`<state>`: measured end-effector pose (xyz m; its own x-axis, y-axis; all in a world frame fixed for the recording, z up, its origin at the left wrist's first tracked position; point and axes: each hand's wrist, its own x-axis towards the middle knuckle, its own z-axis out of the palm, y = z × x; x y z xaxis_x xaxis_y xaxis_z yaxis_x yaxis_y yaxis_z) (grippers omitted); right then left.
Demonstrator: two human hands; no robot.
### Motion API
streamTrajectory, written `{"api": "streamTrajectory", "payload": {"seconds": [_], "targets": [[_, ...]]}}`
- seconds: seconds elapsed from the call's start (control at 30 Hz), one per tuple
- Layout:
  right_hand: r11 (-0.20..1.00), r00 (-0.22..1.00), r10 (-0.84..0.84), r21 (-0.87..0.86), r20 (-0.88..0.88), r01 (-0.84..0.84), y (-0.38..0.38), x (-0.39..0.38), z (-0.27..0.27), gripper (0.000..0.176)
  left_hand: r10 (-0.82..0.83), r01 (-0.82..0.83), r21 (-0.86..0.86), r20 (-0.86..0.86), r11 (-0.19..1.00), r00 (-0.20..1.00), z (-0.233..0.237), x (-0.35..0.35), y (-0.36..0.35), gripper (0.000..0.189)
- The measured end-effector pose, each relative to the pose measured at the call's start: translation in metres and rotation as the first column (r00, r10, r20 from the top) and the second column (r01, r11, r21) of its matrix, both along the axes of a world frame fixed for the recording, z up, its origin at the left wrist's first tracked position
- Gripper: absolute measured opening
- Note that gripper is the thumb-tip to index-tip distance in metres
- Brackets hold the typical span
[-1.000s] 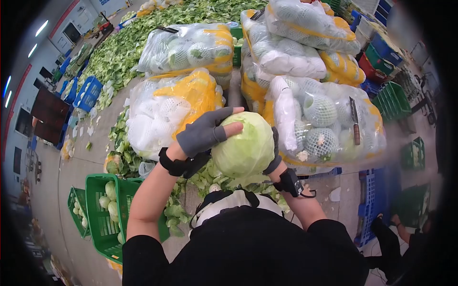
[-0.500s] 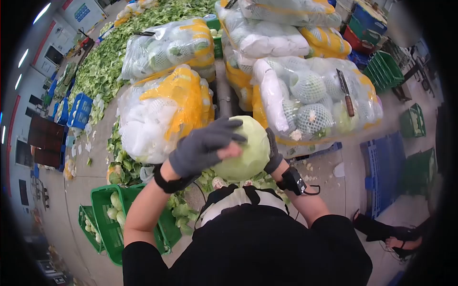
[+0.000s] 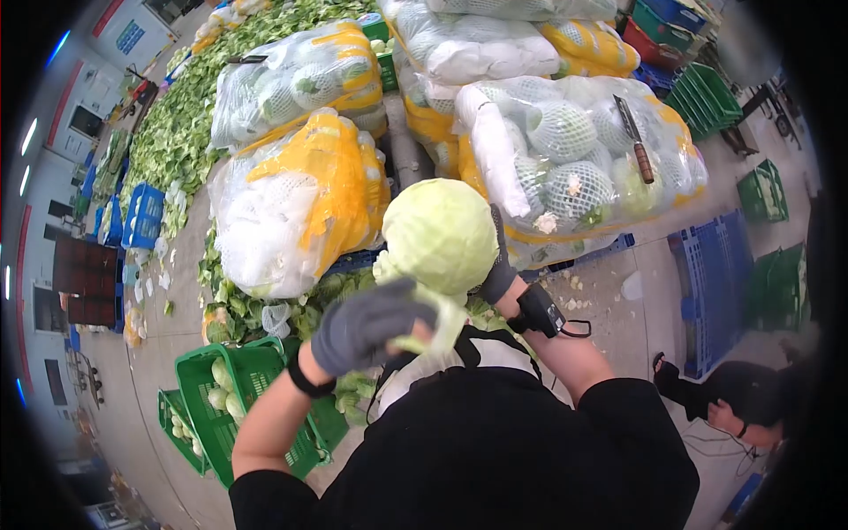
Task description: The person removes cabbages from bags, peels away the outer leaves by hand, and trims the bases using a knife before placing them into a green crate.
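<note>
A pale green cabbage [image 3: 440,234] is held up in front of my body. My right hand [image 3: 500,265], in a dark grey glove, grips it along its right side, with most of the fingers hidden behind it. Below and left of the cabbage, my left hand [image 3: 375,325], gloved in grey with bare fingertips showing, is closed on a pale cabbage leaf [image 3: 449,325]. The leaf hangs between that hand and the cabbage's lower side, slightly blurred.
Bagged, net-wrapped cabbages [image 3: 565,132] are stacked ahead, a knife [image 3: 638,141] lying on one bag. Green crates [image 3: 208,415] with cabbages stand at lower left. Loose leaves [image 3: 190,124] cover the floor at upper left. A person [image 3: 742,397] is at right beside a blue pallet [image 3: 717,291].
My left hand has moved down off the cabbage's left side, pulling a leaf with it. The cabbage sits higher in view, still in my right hand.
</note>
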<state>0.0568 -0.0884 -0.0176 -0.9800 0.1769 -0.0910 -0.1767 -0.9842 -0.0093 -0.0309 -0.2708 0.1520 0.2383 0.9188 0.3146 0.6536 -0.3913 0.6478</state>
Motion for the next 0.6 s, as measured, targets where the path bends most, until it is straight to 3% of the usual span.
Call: {"api": "streamTrajectory", "payload": {"seconds": [0.03, 0.07, 0.1, 0.13, 0.2, 0.23, 0.27, 0.3, 0.33, 0.4, 0.43, 0.47, 0.5, 0.53, 0.57, 0.6], "targets": [[1.0, 1.0, -0.017, 0.016, -0.011, 0.017, 0.005, 0.005, 0.011, 0.069, 0.001, 0.001, -0.067, 0.019, 0.998, 1.0, -0.017, 0.003, -0.017, 0.025], [0.999, 0.999, -0.034, 0.03, -0.022, 0.035, 0.009, 0.011, 0.025, 0.069, 0.075, -0.085, -0.106, -0.094, 0.991, 0.993, -0.036, 0.007, -0.033, 0.021], [0.999, 0.999, -0.043, 0.029, -0.024, 0.044, 0.011, 0.013, 0.03, 0.069, 0.115, -0.161, -0.288, -0.173, 0.944, 0.978, -0.049, 0.004, -0.044, 0.026], [0.999, 0.997, -0.051, 0.001, -0.049, 0.051, 0.013, 0.015, 0.033, 0.069, 0.112, -0.158, -0.289, -0.171, 0.944, 0.979, -0.06, -0.001, -0.047, 0.026], [0.998, 0.996, -0.053, -0.02, -0.071, 0.052, 0.013, 0.018, 0.037, 0.07, 0.214, -0.306, -0.686, -0.218, 0.661, 0.952, -0.063, -0.004, -0.041, 0.044], [0.998, 0.997, -0.063, 0.03, -0.046, 0.064, 0.012, 0.018, 0.04, 0.07, 0.388, -0.318, -0.665, -0.046, 0.676, 0.921, -0.063, -0.006, -0.037, 0.064], [0.994, 0.997, -0.072, 0.078, -0.021, 0.073, 0.01, 0.016, 0.041, 0.071, 0.395, -0.322, -0.661, -0.041, 0.678, 0.918, -0.054, 0.0, -0.022, 0.064], [0.994, 0.998, -0.065, 0.084, -0.018, 0.066, 0.006, 0.014, 0.043, 0.071, 0.574, -0.531, -0.35, 0.021, 0.771, 0.819, -0.048, 0.01, -0.003, 0.068], [0.995, 0.996, -0.016, 0.096, -0.085, 0.024, 0.002, 0.012, 0.045, 0.071, 0.695, -0.702, -0.009, 0.151, 0.712, 0.703, -0.046, 0.015, 0.007, 0.073], [0.992, 0.99, 0.017, 0.127, -0.143, 0.001, -0.005, 0.009, 0.055, 0.07, 0.559, -0.463, -0.314, 0.517, 0.829, 0.648, -0.075, 0.016, 0.018, 0.075], [0.978, 1.0, -0.016, 0.206, -0.02, 0.019, -0.011, 0.007, 0.064, 0.068, 0.609, -0.389, -0.469, 0.579, 0.792, 0.542, -0.093, 0.011, 0.015, 0.076], [0.958, 0.993, -0.062, 0.285, 0.098, 0.031, -0.01, 0.007, 0.075, 0.066, 0.601, -0.38, -0.466, 0.599, 0.799, 0.529, -0.088, 0.012, 0.013, 0.075], [0.837, 0.985, -0.116, 0.546, 0.124, 0.03, -0.001, 0.009, 0.084, 0.063, 0.579, -0.363, -0.453, 0.595, 0.814, 0.557, -0.09, 0.009, 0.007, 0.076], [0.77, 0.988, 0.0, 0.631, 0.155, -0.099, 0.014, 0.012, 0.087, 0.057, 0.562, -0.346, -0.446, 0.588, 0.825, 0.581, -0.092, 0.007, 0.003, 0.078], [0.673, 0.994, -0.09, 0.739, 0.066, 0.012, 0.021, 0.017, 0.096, 0.061, 0.564, -0.302, -0.477, 0.687, 0.825, 0.457, -0.077, 0.009, 0.003, 0.084], [0.558, 0.988, -0.151, 0.821, -0.038, 0.117, 0.022, 0.019, 0.105, 0.065, 0.571, -0.309, -0.48, 0.686, 0.821, 0.451, -0.07, 0.01, 0.008, 0.084]]}}
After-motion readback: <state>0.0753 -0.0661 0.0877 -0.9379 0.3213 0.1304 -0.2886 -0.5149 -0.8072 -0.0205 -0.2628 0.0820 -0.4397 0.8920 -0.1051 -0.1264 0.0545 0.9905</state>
